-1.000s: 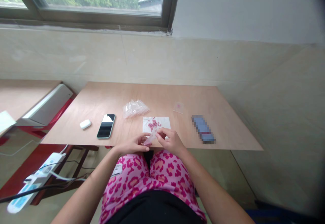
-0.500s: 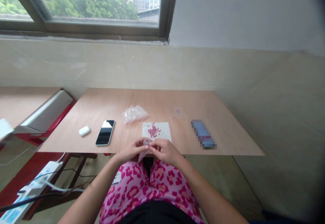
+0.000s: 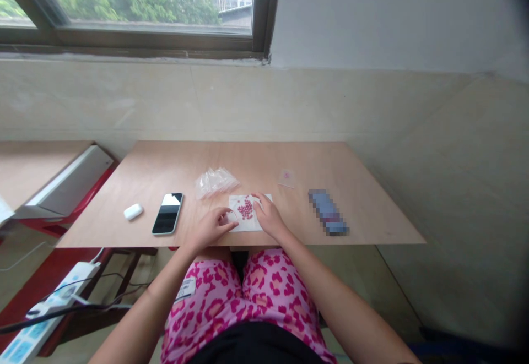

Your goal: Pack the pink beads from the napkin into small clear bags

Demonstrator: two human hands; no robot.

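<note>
At the table's front edge, my left hand (image 3: 215, 225) is closed on a small clear plastic bag (image 3: 232, 215), whose rim shows faintly between thumb and fingers. A pile of small dark pink beads (image 3: 245, 208) lies on a white paper sheet (image 3: 237, 226). My right hand (image 3: 268, 216) rests over the sheet's right side, its thumb and fingers apart beside the beads. Nothing shows between them.
Behind the sheet lies a heap of clear plastic bags (image 3: 215, 182). One small bag with something pink inside (image 3: 286, 178) lies farther right. A phone (image 3: 167, 213) and a white earbud case (image 3: 133, 212) are left; a blurred blue object (image 3: 328, 212) is right.
Both hands were together at the table edge around the clear bag. Now they are apart: the right has moved forward to the beads, and the left keeps the bag beside the sheet.
</note>
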